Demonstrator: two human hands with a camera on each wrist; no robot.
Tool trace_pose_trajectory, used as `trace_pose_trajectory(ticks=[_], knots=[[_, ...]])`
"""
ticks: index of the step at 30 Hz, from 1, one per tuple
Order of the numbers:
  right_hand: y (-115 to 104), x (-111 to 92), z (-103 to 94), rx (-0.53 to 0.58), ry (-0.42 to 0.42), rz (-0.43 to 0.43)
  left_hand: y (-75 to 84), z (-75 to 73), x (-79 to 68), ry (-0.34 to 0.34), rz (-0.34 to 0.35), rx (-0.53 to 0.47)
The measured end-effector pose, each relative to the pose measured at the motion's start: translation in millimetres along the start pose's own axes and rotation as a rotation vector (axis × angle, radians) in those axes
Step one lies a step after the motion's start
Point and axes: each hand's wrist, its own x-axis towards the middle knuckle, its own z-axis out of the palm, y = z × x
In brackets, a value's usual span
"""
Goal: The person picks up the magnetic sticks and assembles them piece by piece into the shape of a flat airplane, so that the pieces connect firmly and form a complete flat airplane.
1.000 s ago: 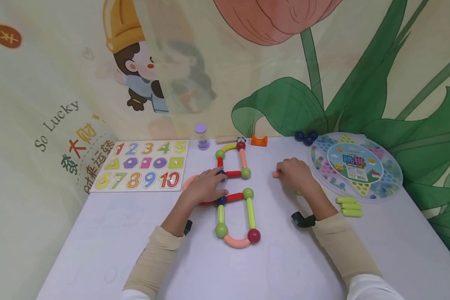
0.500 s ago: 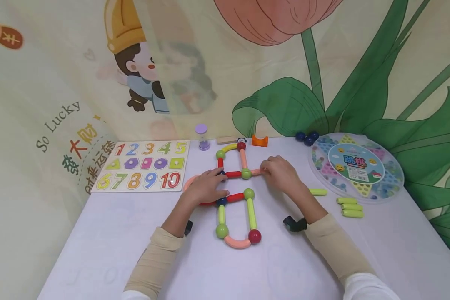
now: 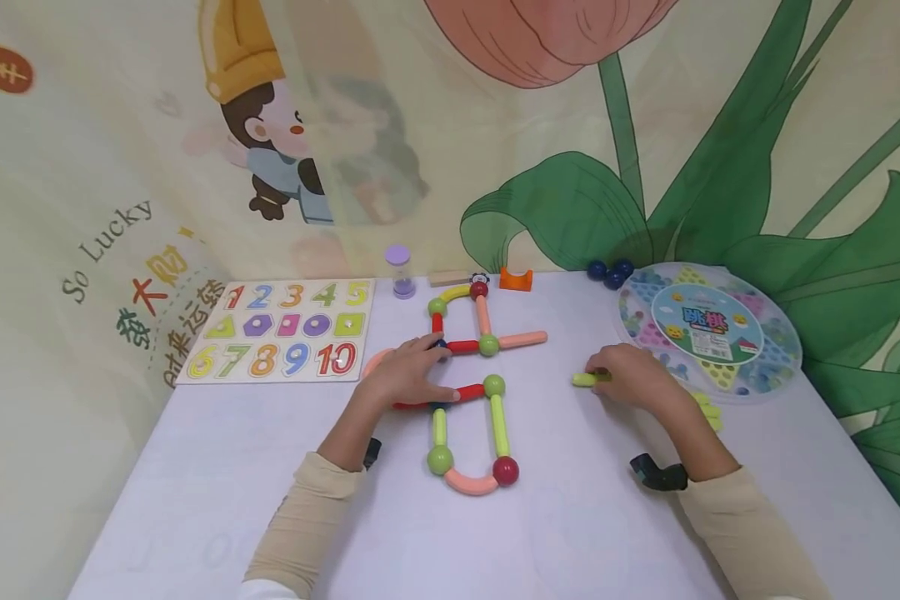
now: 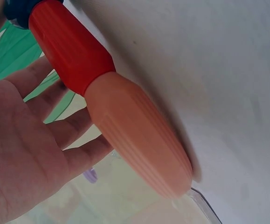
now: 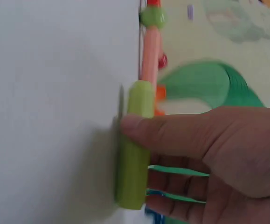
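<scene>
Magnetic rods and balls lie joined on the white table as two linked loops. My left hand (image 3: pixel 405 371) rests over their left side with relaxed fingers, covering the blue balls there. In the left wrist view its fingers lie against a red rod (image 4: pixel 72 46) and a curved peach rod (image 4: pixel 137 133). A straight pink rod (image 3: pixel 523 340) sticks out to the right from the upper green ball (image 3: pixel 488 345). Farther right, my right hand (image 3: pixel 637 379) pinches a light green rod (image 5: pixel 134 182) between thumb and fingers, close to the tabletop.
Several spare green rods (image 3: pixel 708 408) lie behind the right wrist. A round Chinese checkers box (image 3: pixel 783 333) and several dark blue balls (image 3: pixel 613 278) are at the back right. A number puzzle board (image 3: pixel 198 367), a sand timer (image 3: pixel 401 273) and an orange block (image 3: pixel 516 279) stand farther back.
The right hand brought the pink rod left to the upper green ball and let go of it there. It then moved right and took hold of a green rod. The left hand stayed put.
</scene>
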Motion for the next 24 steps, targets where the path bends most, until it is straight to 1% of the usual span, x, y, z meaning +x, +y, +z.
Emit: trace_pose_trajectory(ticks=[3,6,8,10,11,13,17,19,22,24], knots=[[-28.7,17.9,10.2,-0.029,0.047,-0.062,0.0,1.4,-0.5,-0.001,0.002,-0.008],[-57.8,33.8,17.5,-0.070,0.067,-0.165,0.3,2.6,-0.7,0.007,-0.003,-0.009],[-71.4,41.1,20.1,-0.095,0.067,-0.214,0.6,3.3,-0.7,0.010,-0.004,-0.008],[-78.4,45.7,21.0,-0.097,0.058,-0.249,0.8,3.9,-0.8,0.008,-0.006,-0.007],[-79.2,47.4,20.9,-0.092,0.052,-0.251,0.9,3.9,-1.0,0.006,-0.007,-0.007],[-76.8,49.8,19.0,-0.037,0.049,-0.232,0.5,3.5,-1.4,0.000,-0.003,-0.007],[-62.0,55.2,13.3,0.093,0.088,-0.160,-2.0,-0.5,-2.1,-0.014,0.025,-0.001],[-54.9,58.3,11.1,0.136,0.085,-0.129,-4.2,-3.4,-2.6,-0.033,0.042,-0.007],[-49.5,61.3,9.8,0.162,0.022,-0.121,-8.0,-8.0,-3.7,-0.064,0.067,-0.027],[-49.4,60.4,9.8,0.159,-0.014,-0.116,-10.7,-11.0,-4.0,-0.078,0.084,-0.034]])
